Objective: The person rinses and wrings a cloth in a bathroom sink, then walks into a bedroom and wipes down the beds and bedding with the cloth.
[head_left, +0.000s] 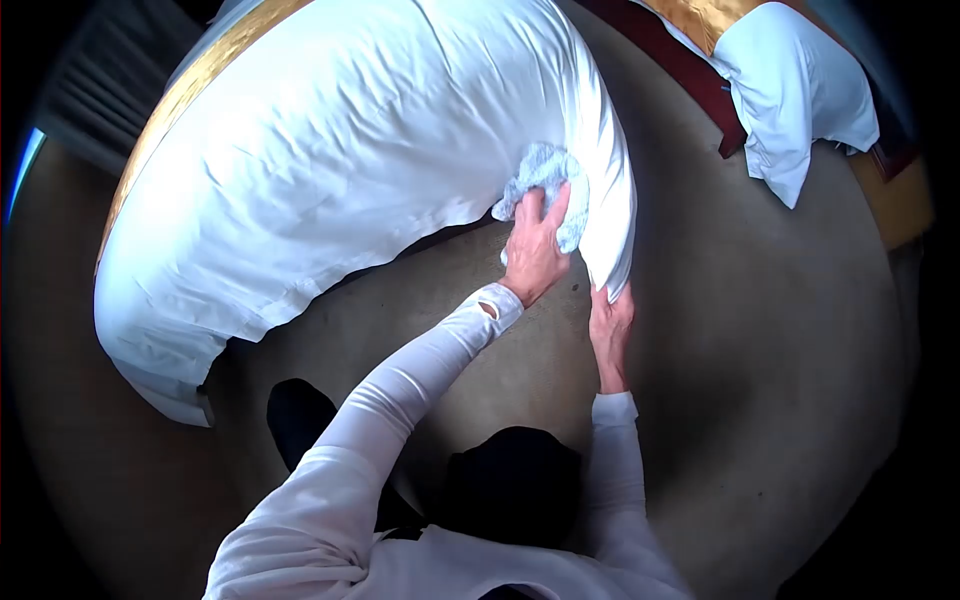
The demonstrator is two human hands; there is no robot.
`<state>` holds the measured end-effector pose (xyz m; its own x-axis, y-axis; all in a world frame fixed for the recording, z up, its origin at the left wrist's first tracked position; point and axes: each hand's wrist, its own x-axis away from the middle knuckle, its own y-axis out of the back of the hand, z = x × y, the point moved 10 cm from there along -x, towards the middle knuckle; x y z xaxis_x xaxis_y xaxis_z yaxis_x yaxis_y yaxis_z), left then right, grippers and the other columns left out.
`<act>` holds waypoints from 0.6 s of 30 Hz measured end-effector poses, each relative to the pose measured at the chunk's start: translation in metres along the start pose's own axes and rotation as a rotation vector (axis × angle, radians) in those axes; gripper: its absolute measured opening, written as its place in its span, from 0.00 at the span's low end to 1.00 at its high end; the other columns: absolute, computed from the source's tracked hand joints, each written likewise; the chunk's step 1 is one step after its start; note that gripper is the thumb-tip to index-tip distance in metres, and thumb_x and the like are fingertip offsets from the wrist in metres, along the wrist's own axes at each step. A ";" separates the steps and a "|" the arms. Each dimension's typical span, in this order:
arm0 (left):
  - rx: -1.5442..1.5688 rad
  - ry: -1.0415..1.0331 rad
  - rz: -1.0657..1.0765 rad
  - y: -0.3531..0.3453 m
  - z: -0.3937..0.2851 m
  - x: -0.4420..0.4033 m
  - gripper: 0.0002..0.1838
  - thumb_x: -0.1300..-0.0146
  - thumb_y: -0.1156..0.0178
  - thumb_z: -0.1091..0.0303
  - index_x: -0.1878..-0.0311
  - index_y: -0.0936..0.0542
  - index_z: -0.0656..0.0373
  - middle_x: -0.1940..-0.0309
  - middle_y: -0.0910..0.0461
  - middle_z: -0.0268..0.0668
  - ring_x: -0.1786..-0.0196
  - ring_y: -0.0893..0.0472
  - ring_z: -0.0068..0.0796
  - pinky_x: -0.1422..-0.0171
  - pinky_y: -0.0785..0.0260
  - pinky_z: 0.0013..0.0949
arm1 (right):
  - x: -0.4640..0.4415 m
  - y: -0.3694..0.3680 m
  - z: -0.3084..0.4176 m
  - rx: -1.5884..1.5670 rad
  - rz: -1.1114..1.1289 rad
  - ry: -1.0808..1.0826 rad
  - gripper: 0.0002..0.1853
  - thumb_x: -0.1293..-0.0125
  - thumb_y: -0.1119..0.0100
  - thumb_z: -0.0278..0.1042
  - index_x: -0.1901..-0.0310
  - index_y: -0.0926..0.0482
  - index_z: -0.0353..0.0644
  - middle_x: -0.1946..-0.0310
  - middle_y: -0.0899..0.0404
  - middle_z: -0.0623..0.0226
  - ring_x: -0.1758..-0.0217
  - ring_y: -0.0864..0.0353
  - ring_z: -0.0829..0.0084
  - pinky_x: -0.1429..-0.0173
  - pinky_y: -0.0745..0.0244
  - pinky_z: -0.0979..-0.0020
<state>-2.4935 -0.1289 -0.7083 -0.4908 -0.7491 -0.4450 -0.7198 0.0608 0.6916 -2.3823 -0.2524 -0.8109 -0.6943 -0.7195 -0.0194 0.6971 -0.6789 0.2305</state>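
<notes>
A white sheet (pixel 350 130) covers a bed and hangs down its near side, narrowing to a folded corner at the right. My left hand (pixel 538 250) presses a light blue fluffy cloth (pixel 545 170) against the sheet near that corner, with fingers over the cloth. Under the pointed lower end of the hanging corner is my right hand (pixel 611 318), its fingers closed on the sheet's edge and partly hidden behind the fabric.
Grey-brown carpet (pixel 740 400) surrounds the bed. At the upper right, another white sheet (pixel 790 90) hangs over a second bed with a dark red base (pixel 690 65). A dark curtain (pixel 110 80) is at the upper left. My dark-clothed knees (pixel 512 480) are below my arms.
</notes>
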 end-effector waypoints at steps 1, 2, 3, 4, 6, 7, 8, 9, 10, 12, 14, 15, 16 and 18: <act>-0.024 -0.023 0.180 -0.018 0.013 0.031 0.39 0.59 0.42 0.78 0.36 0.34 0.52 0.49 0.37 0.51 0.48 0.31 0.55 0.48 0.31 0.47 | -0.002 0.003 -0.019 0.050 0.025 -0.131 0.20 0.40 0.42 0.38 0.50 0.27 0.34 0.56 0.24 0.48 0.56 0.23 0.53 0.54 0.29 0.58; 0.069 0.078 0.462 -0.040 0.032 0.071 0.37 0.57 0.42 0.77 0.37 0.32 0.50 0.50 0.36 0.51 0.49 0.29 0.56 0.48 0.30 0.46 | 0.000 0.006 0.001 0.207 0.006 -0.030 0.13 0.41 0.44 0.33 0.58 0.25 0.32 0.60 0.25 0.50 0.58 0.26 0.53 0.53 0.31 0.56; 0.229 0.222 0.497 -0.039 0.043 0.111 0.33 0.56 0.42 0.74 0.40 0.29 0.51 0.52 0.31 0.51 0.50 0.26 0.53 0.47 0.30 0.45 | 0.002 0.007 0.004 0.214 0.003 -0.014 0.13 0.41 0.44 0.33 0.58 0.25 0.32 0.60 0.25 0.50 0.58 0.26 0.53 0.53 0.31 0.56; 0.374 0.368 0.513 -0.039 0.051 0.149 0.28 0.53 0.40 0.72 0.43 0.26 0.53 0.54 0.26 0.49 0.49 0.26 0.51 0.44 0.31 0.44 | 0.005 0.016 0.031 0.345 -0.087 0.255 0.14 0.42 0.44 0.33 0.58 0.25 0.32 0.62 0.27 0.51 0.57 0.27 0.53 0.52 0.33 0.56; 0.474 0.390 0.522 0.003 0.022 0.187 0.28 0.50 0.38 0.69 0.42 0.26 0.55 0.54 0.25 0.46 0.47 0.25 0.44 0.40 0.34 0.41 | 0.008 0.026 0.052 0.555 -0.173 0.464 0.14 0.43 0.45 0.32 0.59 0.26 0.30 0.65 0.31 0.51 0.53 0.33 0.53 0.47 0.37 0.58; 0.563 0.394 0.433 0.028 0.016 0.192 0.30 0.52 0.34 0.71 0.42 0.26 0.58 0.54 0.27 0.40 0.49 0.26 0.36 0.40 0.34 0.36 | -0.001 0.027 0.036 0.616 -0.098 0.364 0.14 0.40 0.47 0.31 0.57 0.27 0.30 0.60 0.29 0.48 0.54 0.30 0.49 0.49 0.36 0.55; 0.622 0.334 0.320 0.062 0.006 0.180 0.32 0.55 0.33 0.73 0.42 0.27 0.62 0.55 0.29 0.39 0.50 0.27 0.34 0.42 0.34 0.33 | -0.005 0.026 0.019 0.498 -0.068 0.266 0.16 0.39 0.49 0.30 0.51 0.29 0.31 0.55 0.29 0.45 0.53 0.29 0.46 0.48 0.36 0.54; 0.487 0.200 0.207 0.107 -0.009 0.154 0.32 0.55 0.34 0.72 0.42 0.27 0.64 0.55 0.30 0.42 0.52 0.27 0.34 0.44 0.33 0.34 | -0.007 0.027 0.004 0.385 -0.037 0.171 0.19 0.38 0.50 0.29 0.45 0.32 0.32 0.51 0.29 0.43 0.53 0.28 0.42 0.48 0.35 0.53; 0.458 0.123 0.025 0.152 -0.025 0.128 0.34 0.57 0.38 0.78 0.40 0.29 0.63 0.54 0.32 0.46 0.54 0.27 0.40 0.48 0.32 0.36 | -0.006 0.026 0.009 0.350 -0.020 0.155 0.23 0.37 0.51 0.29 0.40 0.37 0.35 0.47 0.31 0.42 0.50 0.28 0.40 0.47 0.35 0.53; 0.328 0.062 -0.399 0.218 -0.031 0.100 0.29 0.49 0.38 0.76 0.42 0.33 0.64 0.52 0.30 0.43 0.50 0.26 0.34 0.47 0.31 0.36 | 0.003 0.025 0.039 0.245 -0.066 0.228 0.29 0.36 0.56 0.31 0.33 0.45 0.38 0.41 0.34 0.40 0.41 0.31 0.42 0.38 0.37 0.57; 0.189 -0.007 -0.464 0.212 -0.025 0.056 0.30 0.52 0.37 0.75 0.42 0.31 0.61 0.50 0.32 0.45 0.48 0.28 0.37 0.46 0.32 0.37 | 0.008 0.020 0.047 0.213 -0.074 0.237 0.30 0.36 0.55 0.29 0.32 0.46 0.40 0.40 0.35 0.41 0.41 0.31 0.43 0.39 0.35 0.58; 0.039 -0.072 -0.524 0.206 -0.025 0.030 0.31 0.55 0.36 0.74 0.42 0.29 0.58 0.49 0.34 0.46 0.46 0.31 0.40 0.44 0.34 0.37 | 0.009 0.022 0.046 0.175 -0.075 0.242 0.31 0.36 0.55 0.27 0.31 0.48 0.43 0.39 0.35 0.43 0.41 0.30 0.44 0.39 0.33 0.58; -0.110 -0.140 -0.579 0.197 -0.024 0.005 0.33 0.58 0.35 0.73 0.42 0.27 0.56 0.47 0.36 0.47 0.44 0.33 0.42 0.43 0.36 0.38 | 0.009 0.014 0.040 0.183 -0.008 0.288 0.30 0.35 0.56 0.26 0.31 0.47 0.43 0.39 0.35 0.44 0.41 0.28 0.46 0.41 0.32 0.58; -0.415 -0.273 -0.675 0.170 -0.026 -0.029 0.36 0.63 0.33 0.72 0.42 0.23 0.50 0.44 0.40 0.50 0.39 0.39 0.48 0.40 0.39 0.39 | 0.012 0.006 0.022 0.160 0.008 0.266 0.27 0.34 0.57 0.28 0.33 0.44 0.41 0.43 0.30 0.44 0.43 0.26 0.46 0.45 0.29 0.58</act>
<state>-2.5886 -0.1140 -0.5631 -0.1589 -0.3485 -0.9238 -0.6889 -0.6311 0.3566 -2.3904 -0.2615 -0.7886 -0.6030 -0.7522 -0.2657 0.6507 -0.6565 0.3817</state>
